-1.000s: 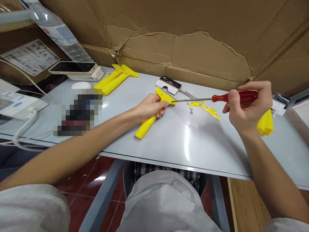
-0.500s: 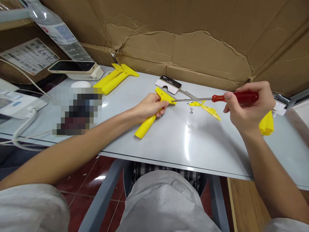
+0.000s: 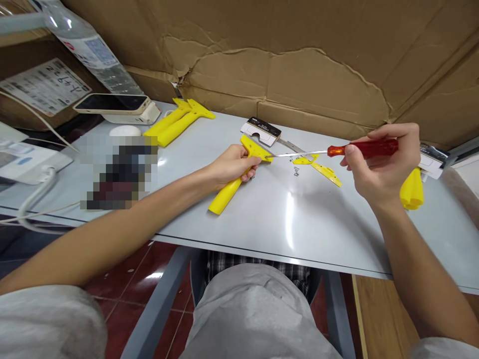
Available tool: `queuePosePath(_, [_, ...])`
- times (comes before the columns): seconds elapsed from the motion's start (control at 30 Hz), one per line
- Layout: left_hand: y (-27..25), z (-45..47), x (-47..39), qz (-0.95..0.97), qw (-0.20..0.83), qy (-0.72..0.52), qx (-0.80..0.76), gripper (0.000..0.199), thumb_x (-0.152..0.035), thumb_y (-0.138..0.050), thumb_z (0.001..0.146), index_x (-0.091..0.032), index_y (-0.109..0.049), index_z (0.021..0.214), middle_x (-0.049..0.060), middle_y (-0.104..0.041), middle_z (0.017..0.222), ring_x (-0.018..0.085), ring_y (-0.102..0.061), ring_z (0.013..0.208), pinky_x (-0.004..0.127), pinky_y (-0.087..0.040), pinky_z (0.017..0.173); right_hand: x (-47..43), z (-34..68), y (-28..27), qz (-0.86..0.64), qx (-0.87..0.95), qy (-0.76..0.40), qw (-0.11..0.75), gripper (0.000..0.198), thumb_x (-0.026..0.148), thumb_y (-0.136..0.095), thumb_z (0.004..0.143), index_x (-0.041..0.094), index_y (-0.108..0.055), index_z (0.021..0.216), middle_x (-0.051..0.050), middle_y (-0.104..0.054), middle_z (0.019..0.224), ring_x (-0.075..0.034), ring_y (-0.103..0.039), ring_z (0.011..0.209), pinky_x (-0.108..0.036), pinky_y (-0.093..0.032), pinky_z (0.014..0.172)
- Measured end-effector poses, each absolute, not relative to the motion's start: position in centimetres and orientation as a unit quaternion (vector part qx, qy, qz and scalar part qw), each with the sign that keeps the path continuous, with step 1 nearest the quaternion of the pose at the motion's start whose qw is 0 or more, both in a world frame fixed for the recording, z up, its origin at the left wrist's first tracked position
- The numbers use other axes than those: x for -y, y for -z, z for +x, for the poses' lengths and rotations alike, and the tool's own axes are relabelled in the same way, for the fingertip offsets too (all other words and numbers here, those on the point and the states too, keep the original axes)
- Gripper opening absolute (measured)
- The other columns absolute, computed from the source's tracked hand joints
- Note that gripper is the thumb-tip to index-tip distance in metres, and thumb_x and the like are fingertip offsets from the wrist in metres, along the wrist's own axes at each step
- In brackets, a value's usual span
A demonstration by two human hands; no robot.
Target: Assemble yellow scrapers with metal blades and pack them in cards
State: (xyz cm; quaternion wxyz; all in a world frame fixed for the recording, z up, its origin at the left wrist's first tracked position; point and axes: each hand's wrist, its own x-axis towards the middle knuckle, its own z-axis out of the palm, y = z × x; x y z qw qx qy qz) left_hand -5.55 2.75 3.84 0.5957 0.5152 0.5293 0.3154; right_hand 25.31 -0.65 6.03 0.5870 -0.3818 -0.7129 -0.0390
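In the head view, with the clock centred on the head of the yellow T-shaped tool and twelve at the far side, the left hand is wrapped around the tool where handle and head meet, and the handle runs out toward seven o'clock over the pale table. The right hand, out at three o'clock, grips the red screwdriver by its handle, thumb along the near side; the shaft points back toward nine, its tip meeting the right end of the tool's head. Just past twelve lies a black-and-white card, with a flat metal strip near three. At about half past three rest yellow plastic parts, and at four a few tiny metal pieces, too small to make out. Two more yellow tools lie side by side toward ten, a phone beyond them, while yellow handles stick out far off at half past three. Brown cardboard stands at twelve.
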Motion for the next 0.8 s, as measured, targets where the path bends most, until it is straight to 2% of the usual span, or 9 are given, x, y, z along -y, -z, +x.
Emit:
queuePosePath(0.1, [-3.66, -5.65, -2.81, 0.517, 0.596, -0.312, -0.53, 0.034, -0.008, -0.061, 0.105, -0.015, -0.058, 0.072, 0.001, -0.055, 0.058, 0.006, -0.047, 0.045, 0.018, -0.034, 0.04, 0.34, 25.56, -5.94, -0.379, 0.706, 0.07, 0.595, 0.041, 0.033, -0.091, 0.078, 0.019, -0.061, 0.104, 0.001, -0.061, 0.095, -0.01, -0.071, 0.066, -0.02, -0.048, 0.046])
queuePosePath(0.17, [-3.55, -5.71, -2.87, 0.519, 0.595, -0.313, -0.528, 0.032, -0.009, -0.061, 0.105, -0.015, -0.059, 0.073, 0.001, -0.055, 0.059, 0.007, -0.047, 0.045, 0.018, -0.035, 0.04, 0.2, 25.49, -6.03, -0.361, 0.713, 0.071, 0.596, 0.044, 0.034, -0.091, 0.078, 0.019, -0.061, 0.106, 0.001, -0.062, 0.096, -0.009, -0.07, 0.066, -0.02, -0.05, 0.047])
queuePosePath(0.33, [-3.55, -5.68, -2.94, 0.517, 0.597, -0.313, -0.527, 0.033, -0.009, -0.06, 0.105, -0.015, -0.059, 0.073, 0.001, -0.055, 0.059, 0.007, -0.047, 0.045, 0.018, -0.034, 0.04, 0.4, 25.08, -6.19, -0.32, 0.735, 0.045, 0.596, 0.039, 0.035, -0.08, 0.088, 0.027, -0.059, 0.119, -0.003, -0.063, 0.109, -0.016, -0.075, 0.093, -0.029, -0.064, 0.063])
queuePosePath(0.47, [-3.87, -5.58, -2.77, 0.514, 0.593, -0.313, -0.534, 0.035, -0.008, -0.063, 0.104, -0.015, -0.057, 0.071, 0.001, -0.056, 0.06, 0.006, -0.046, 0.045, 0.018, -0.034, 0.04, 0.54, 25.22, -5.93, -0.377, 0.716, 0.035, 0.587, 0.037, 0.033, -0.083, 0.086, 0.025, -0.059, 0.113, 0.0, -0.063, 0.098, -0.011, -0.073, 0.07, -0.023, -0.055, 0.048])
queuePosePath(0.53, [-4.0, -5.54, -2.69, 0.514, 0.592, -0.314, -0.535, 0.036, -0.008, -0.063, 0.104, -0.015, -0.057, 0.07, 0.001, -0.056, 0.06, 0.006, -0.046, 0.045, 0.018, -0.034, 0.04, 0.51, 25.27, -5.86, -0.386, 0.71, 0.039, 0.588, 0.037, 0.034, -0.084, 0.086, 0.023, -0.058, 0.11, 0.002, -0.062, 0.091, -0.01, -0.071, 0.066, -0.021, -0.054, 0.046])
queuePosePath(0.6, [-4.05, -5.51, -2.66, 0.516, 0.591, -0.313, -0.535, 0.036, -0.008, -0.062, 0.105, -0.015, -0.057, 0.07, 0.002, -0.056, 0.06, 0.006, -0.046, 0.045, 0.018, -0.034, 0.04, 0.51, 25.19, -5.92, -0.382, 0.711, 0.031, 0.59, 0.036, 0.034, -0.082, 0.088, 0.024, -0.058, 0.112, 0.001, -0.063, 0.093, -0.011, -0.072, 0.07, -0.022, -0.056, 0.05])
queuePosePath(0.73, [-3.96, -5.53, -2.72, 0.517, 0.592, -0.31, -0.535, 0.037, -0.008, -0.062, 0.105, -0.015, -0.057, 0.069, 0.001, -0.055, 0.059, 0.006, -0.046, 0.045, 0.018, -0.034, 0.04, 0.65, 24.88, -6.15, -0.338, 0.726, 0.025, 0.598, 0.035, 0.035, -0.077, 0.09, 0.027, -0.058, 0.119, -0.003, -0.064, 0.115, -0.015, -0.075, 0.097, -0.026, -0.066, 0.062])
queuePosePath(0.8, [-3.86, -5.57, -2.77, 0.517, 0.592, -0.308, -0.536, 0.037, -0.009, -0.062, 0.105, -0.015, -0.057, 0.069, 0.001, -0.055, 0.059, 0.006, -0.046, 0.045, 0.018, -0.034, 0.041, 0.72, 24.82, -6.15, -0.337, 0.73, 0.013, 0.594, 0.036, 0.032, -0.077, 0.09, 0.027, -0.057, 0.12, -0.002, -0.064, 0.114, -0.013, -0.074, 0.094, -0.026, -0.067, 0.063])
